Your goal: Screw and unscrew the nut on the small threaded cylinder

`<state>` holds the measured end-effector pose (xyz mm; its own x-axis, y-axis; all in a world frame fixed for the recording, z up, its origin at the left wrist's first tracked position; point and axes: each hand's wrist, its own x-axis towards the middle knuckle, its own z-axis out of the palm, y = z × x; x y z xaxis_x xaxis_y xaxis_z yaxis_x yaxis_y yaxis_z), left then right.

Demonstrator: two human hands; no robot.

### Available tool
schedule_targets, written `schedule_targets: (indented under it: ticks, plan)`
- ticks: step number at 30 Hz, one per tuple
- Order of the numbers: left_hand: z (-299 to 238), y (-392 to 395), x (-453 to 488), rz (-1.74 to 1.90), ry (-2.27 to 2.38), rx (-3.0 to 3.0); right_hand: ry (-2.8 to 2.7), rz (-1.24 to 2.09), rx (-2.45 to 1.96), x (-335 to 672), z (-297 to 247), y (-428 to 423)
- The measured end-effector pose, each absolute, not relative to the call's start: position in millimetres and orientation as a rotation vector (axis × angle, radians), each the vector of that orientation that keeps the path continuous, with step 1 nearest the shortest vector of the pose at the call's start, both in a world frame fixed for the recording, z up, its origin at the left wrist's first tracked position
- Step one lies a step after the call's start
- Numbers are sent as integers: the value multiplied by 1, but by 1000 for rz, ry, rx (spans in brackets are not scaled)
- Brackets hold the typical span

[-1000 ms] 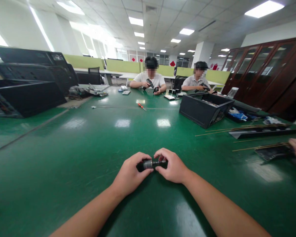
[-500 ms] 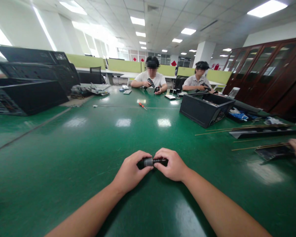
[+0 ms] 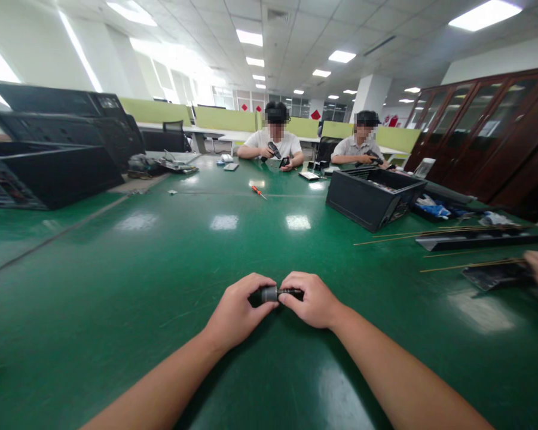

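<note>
A black case [image 3: 72, 179] stands beyond and left of the hands. The left hand [image 3: 235, 310] grips the tool [image 3: 269, 294] by its thick grey body, thumb below, fingers above. The screwdriver [image 3: 256, 190] lies well beyond the hands. The tool is held level between both hands over the table [image 3: 183, 251]; contact with the table cannot be told. The right hand [image 3: 311, 300] is closed around the tool's thin dark end. A bin [image 3: 352, 200] stands beyond and right of the right hand; rods [image 3: 385, 240] lie nearer, also to its right.
</note>
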<state>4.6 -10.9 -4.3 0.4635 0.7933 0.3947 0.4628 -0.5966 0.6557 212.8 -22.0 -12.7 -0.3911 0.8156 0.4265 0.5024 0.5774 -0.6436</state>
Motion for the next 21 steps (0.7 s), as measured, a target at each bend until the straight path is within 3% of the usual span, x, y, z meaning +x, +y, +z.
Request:
schedule_targets:
  ticks: [21]
  plan:
    - [-5, -12, 4, 987, 1032, 2251, -2007, 518, -999, 214, -13, -22]
